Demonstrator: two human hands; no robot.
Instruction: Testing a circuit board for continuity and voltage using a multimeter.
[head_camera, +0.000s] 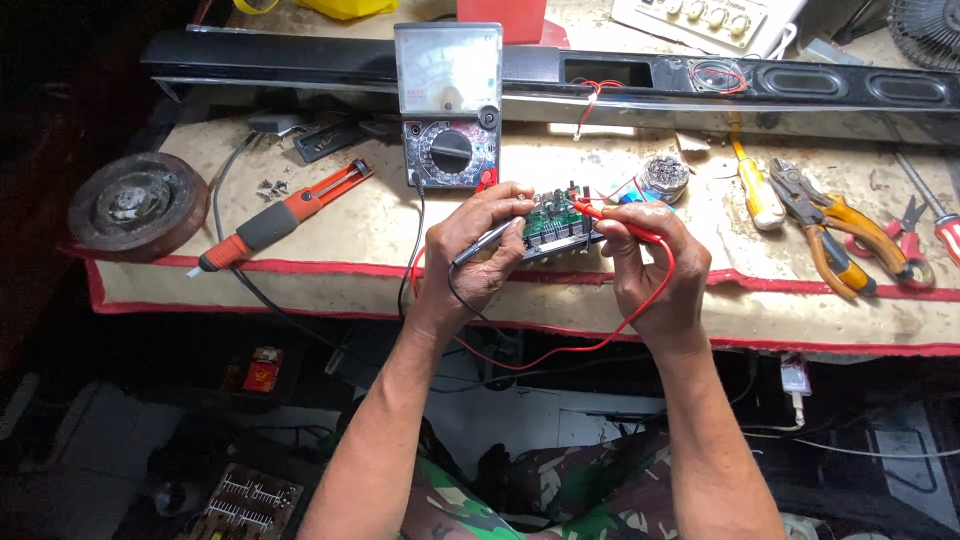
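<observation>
Both forearms rise from the lap to a small green circuit board (556, 222) held above the tabletop (380, 225) edge, before the analog multimeter (449, 105). Left hand (482, 245) is clamped on board and black probe (484, 241); right hand (652, 262) pinches the red probe (620, 222). With the board unsupported, a probe tip could slip and bridge neighbouring contacts.

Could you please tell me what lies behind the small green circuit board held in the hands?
Behind the small green circuit board stand an analog multimeter and a round solder tin. The bench directly behind it is covered.
</observation>
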